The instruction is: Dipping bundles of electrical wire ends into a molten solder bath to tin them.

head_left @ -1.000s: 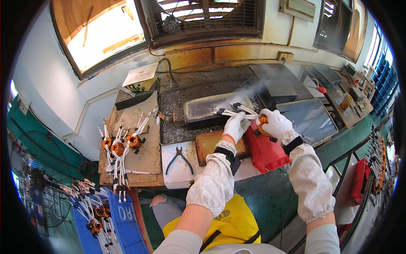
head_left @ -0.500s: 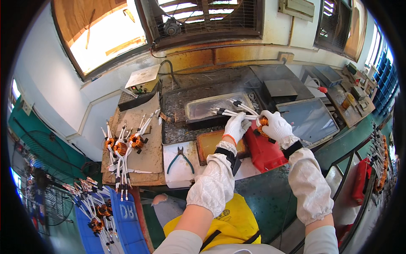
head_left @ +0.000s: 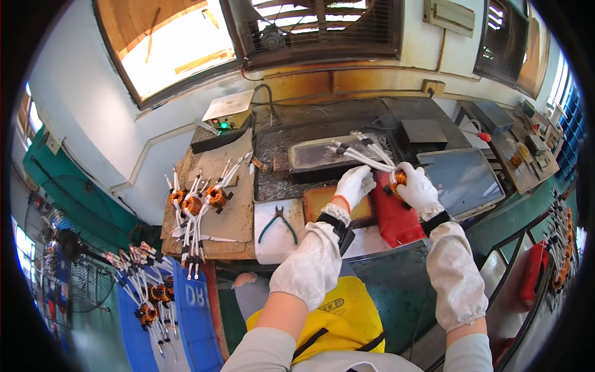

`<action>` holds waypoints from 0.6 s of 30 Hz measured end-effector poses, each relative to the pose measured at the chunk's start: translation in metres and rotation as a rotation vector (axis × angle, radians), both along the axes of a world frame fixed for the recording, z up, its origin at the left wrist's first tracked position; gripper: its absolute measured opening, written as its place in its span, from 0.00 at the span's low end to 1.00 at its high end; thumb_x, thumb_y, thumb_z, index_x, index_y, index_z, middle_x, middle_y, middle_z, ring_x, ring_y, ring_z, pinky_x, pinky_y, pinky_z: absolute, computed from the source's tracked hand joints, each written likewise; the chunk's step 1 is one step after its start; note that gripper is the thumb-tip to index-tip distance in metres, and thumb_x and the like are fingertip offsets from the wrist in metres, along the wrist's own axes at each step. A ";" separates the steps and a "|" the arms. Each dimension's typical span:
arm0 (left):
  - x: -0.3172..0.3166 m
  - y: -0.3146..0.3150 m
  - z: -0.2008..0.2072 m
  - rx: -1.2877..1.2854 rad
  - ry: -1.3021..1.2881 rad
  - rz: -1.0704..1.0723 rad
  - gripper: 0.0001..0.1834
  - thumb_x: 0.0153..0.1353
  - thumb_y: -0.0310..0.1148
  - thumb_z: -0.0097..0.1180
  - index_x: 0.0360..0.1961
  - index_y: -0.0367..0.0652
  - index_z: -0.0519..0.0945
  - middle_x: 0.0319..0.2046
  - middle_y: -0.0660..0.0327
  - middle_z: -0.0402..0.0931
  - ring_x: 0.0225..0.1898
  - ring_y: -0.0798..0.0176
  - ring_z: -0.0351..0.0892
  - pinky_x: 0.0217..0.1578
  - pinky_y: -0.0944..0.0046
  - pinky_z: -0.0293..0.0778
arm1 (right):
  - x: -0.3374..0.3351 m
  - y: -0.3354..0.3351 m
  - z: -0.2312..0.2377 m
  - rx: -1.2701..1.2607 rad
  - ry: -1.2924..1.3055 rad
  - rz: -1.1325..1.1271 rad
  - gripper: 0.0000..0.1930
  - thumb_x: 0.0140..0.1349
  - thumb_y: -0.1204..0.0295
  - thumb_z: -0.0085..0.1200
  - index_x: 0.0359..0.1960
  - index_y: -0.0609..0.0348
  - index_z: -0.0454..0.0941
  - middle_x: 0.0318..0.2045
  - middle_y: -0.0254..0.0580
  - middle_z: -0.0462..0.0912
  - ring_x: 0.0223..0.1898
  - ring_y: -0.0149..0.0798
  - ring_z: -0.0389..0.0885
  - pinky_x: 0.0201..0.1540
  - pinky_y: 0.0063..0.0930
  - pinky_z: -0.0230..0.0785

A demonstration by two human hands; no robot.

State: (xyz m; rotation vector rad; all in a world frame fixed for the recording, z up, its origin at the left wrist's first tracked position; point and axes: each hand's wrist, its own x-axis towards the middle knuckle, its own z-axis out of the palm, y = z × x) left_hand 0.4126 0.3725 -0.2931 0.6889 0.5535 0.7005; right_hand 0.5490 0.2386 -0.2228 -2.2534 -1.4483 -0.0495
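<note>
- Leads (head_left: 358,155) now tilt more steeply toward twelve o'clock than before, clear of the smoke.
- Blue bin (head_left: 204,341), at seven, holds several coils, and three more lie on the board (head_left: 242,214) at nine. Which are finished, I cannot tell.
- Tray (head_left: 307,156), at one, lies below the lead tips.
- Held coil (head_left: 401,178), at three: its leads point to ten, long axis four to ten.
- Right hand (head_left: 420,189) grips this coil; left hand (head_left: 356,183) curls just below the leads, contact unclear.

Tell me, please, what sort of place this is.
Probably a factory workshop for electrical parts: the gloved right hand holds a copper-wound coil, pliers lie nearby, and a blue bin holds similar coils.
</note>
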 end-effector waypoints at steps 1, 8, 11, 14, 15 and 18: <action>-0.017 -0.004 0.001 0.024 0.024 0.016 0.15 0.63 0.35 0.57 0.48 0.41 0.74 0.42 0.58 0.76 0.41 0.60 0.77 0.44 0.56 0.78 | 0.003 0.001 -0.006 0.012 0.012 0.005 0.20 0.52 0.65 0.58 0.49 0.43 0.72 0.40 0.59 0.75 0.38 0.62 0.79 0.41 0.52 0.73; -0.199 -0.042 0.010 0.494 0.463 0.047 0.20 0.66 0.39 0.52 0.53 0.37 0.73 0.40 0.61 0.76 0.39 0.67 0.76 0.43 0.65 0.75 | 0.011 -0.005 0.002 0.055 0.078 0.124 0.24 0.52 0.70 0.54 0.53 0.49 0.69 0.42 0.64 0.73 0.44 0.67 0.75 0.46 0.52 0.71; -0.289 -0.043 -0.001 0.794 0.898 0.403 0.17 0.64 0.39 0.53 0.50 0.42 0.77 0.41 0.59 0.78 0.39 0.67 0.77 0.41 0.66 0.73 | 0.019 -0.003 -0.016 0.057 0.019 0.145 0.27 0.50 0.74 0.54 0.55 0.48 0.67 0.43 0.61 0.72 0.43 0.65 0.75 0.47 0.52 0.70; -0.390 -0.046 -0.010 1.043 1.337 0.740 0.19 0.61 0.36 0.54 0.52 0.42 0.76 0.49 0.51 0.77 0.52 0.50 0.75 0.53 0.55 0.69 | 0.003 -0.009 -0.010 0.112 -0.018 0.144 0.27 0.50 0.74 0.54 0.56 0.49 0.67 0.43 0.60 0.72 0.45 0.64 0.74 0.48 0.51 0.69; -0.411 -0.048 -0.006 1.092 1.373 0.931 0.18 0.60 0.34 0.55 0.51 0.41 0.77 0.47 0.48 0.76 0.52 0.48 0.74 0.52 0.54 0.69 | -0.005 -0.010 -0.005 0.112 -0.010 0.135 0.28 0.49 0.74 0.54 0.56 0.49 0.67 0.43 0.59 0.72 0.46 0.63 0.73 0.48 0.51 0.69; -0.458 -0.064 0.037 0.805 1.589 0.777 0.24 0.58 0.38 0.59 0.53 0.36 0.74 0.46 0.47 0.74 0.50 0.46 0.73 0.52 0.51 0.69 | -0.001 -0.013 -0.009 0.117 -0.021 0.104 0.25 0.50 0.72 0.55 0.53 0.48 0.69 0.43 0.57 0.74 0.45 0.62 0.74 0.46 0.51 0.70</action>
